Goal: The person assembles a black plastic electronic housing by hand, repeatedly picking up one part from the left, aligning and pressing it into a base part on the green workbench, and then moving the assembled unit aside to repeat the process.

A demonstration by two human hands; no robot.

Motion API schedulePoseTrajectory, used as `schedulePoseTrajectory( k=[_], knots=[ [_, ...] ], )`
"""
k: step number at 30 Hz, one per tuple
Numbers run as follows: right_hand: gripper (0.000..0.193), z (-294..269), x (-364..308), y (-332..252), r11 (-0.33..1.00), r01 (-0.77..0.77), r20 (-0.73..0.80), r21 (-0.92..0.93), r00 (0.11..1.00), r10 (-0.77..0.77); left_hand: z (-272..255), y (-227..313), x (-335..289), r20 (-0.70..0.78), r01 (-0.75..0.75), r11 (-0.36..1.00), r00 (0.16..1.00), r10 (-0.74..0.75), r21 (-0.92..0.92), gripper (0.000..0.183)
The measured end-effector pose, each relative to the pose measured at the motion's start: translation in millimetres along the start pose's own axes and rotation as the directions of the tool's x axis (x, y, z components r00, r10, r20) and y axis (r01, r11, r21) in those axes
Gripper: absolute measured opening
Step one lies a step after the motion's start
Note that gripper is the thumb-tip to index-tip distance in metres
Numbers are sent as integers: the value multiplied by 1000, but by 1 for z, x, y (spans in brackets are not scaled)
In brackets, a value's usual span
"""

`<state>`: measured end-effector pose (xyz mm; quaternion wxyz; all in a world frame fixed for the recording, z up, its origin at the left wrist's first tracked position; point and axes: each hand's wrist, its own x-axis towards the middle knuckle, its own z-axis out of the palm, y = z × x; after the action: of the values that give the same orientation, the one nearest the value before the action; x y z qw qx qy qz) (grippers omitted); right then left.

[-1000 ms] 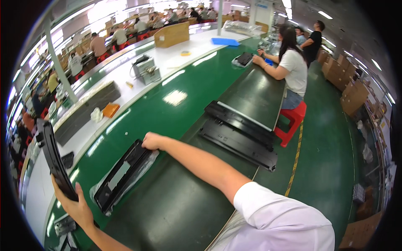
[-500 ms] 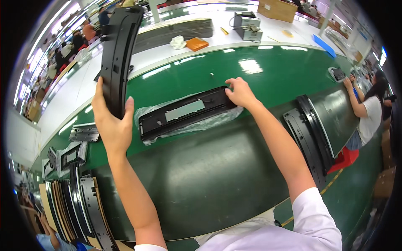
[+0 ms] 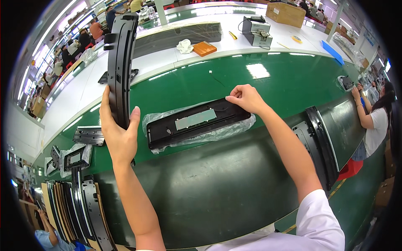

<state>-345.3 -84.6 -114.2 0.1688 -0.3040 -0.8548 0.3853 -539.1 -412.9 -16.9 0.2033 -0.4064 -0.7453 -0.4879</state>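
My left hand [image 3: 119, 140] grips the lower end of a long black plastic panel [image 3: 121, 71] and holds it nearly upright, raised off the bench. In front of me a second long black panel [image 3: 161, 133] lies flat on a clear plastic bag [image 3: 247, 122]. A pale green rectangular plate [image 3: 195, 119] sits in its middle. My right hand [image 3: 249, 99] is at this panel's far edge, thumb and fingers pinched together. What they hold, if anything, is too small to make out. A small white piece [image 3: 210, 72] with a thin dark line lies beyond, on the green surface.
Stacked long panels [image 3: 90, 205] stand at the left, others [image 3: 320, 142] at the right. Small bagged parts [image 3: 75, 159] lie on the left. An orange block [image 3: 204, 48] and a grey device [image 3: 256, 33] sit on the white far bench. A co-worker [image 3: 374, 121] works at right.
My right hand has shifted from the flat panel's right end to its far edge, and its fingers have closed. The upright panel in my left hand has tilted slightly.
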Motion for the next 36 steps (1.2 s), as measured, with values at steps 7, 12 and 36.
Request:
schedulePoseTrajectory(
  k=[7, 12, 36],
  knots=[
    [17, 4, -6, -12, 977, 203, 224, -70, 957, -183, 7, 3, 4, 52, 47, 993, 998, -41, -106, 76],
    [11, 3, 2, -21, 964, 201, 189, -173, 967, -168, 9, 0, 4, 79, 45, 995, 996, -38, -92, 77],
    [9, 40, 9, -56, 811, -7, 60, -585, 997, 52, -29, -13, 3, 44, 33, 998, 999, -30, -51, 85]
  ],
)
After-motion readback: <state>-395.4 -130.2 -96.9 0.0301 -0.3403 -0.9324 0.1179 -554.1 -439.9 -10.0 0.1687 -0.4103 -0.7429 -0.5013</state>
